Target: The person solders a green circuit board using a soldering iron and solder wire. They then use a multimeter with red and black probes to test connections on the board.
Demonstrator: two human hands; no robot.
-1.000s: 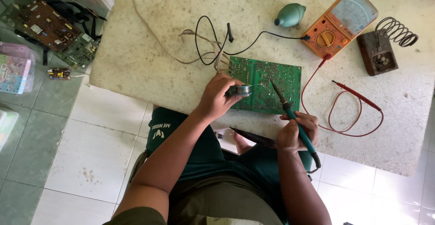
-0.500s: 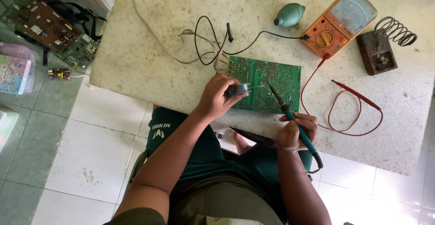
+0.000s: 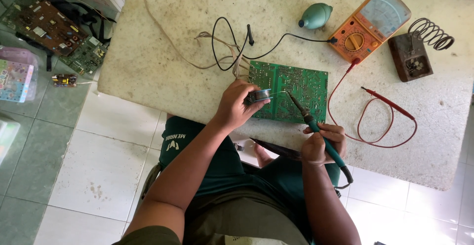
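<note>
Compared with the frames a second and half a second ago, little has changed: the soldering iron (image 3: 316, 126) tip sits slightly nearer the board's middle, and both hands keep their places. The left hand (image 3: 236, 107) pinches a small spool of solder wire (image 3: 258, 96) against the lower left edge of the green circuit board (image 3: 290, 91), which lies at the centre of the pale counter (image 3: 163, 67). The right hand (image 3: 323, 143), at about 5 o'clock from the board, is closed around the iron's green handle. Whether the tip touches the board cannot be told, and the fine solder strand is barely visible. At 1 o'clock from the board stands an orange multimeter (image 3: 370, 25), its red lead (image 3: 390, 111) looping at 3 o'clock. A green rubber blower (image 3: 316, 16) lies at 12 o'clock, a coiled iron stand (image 3: 419, 47) further right, and spare boards (image 3: 49, 30) at 9 o'clock on the floor
</note>
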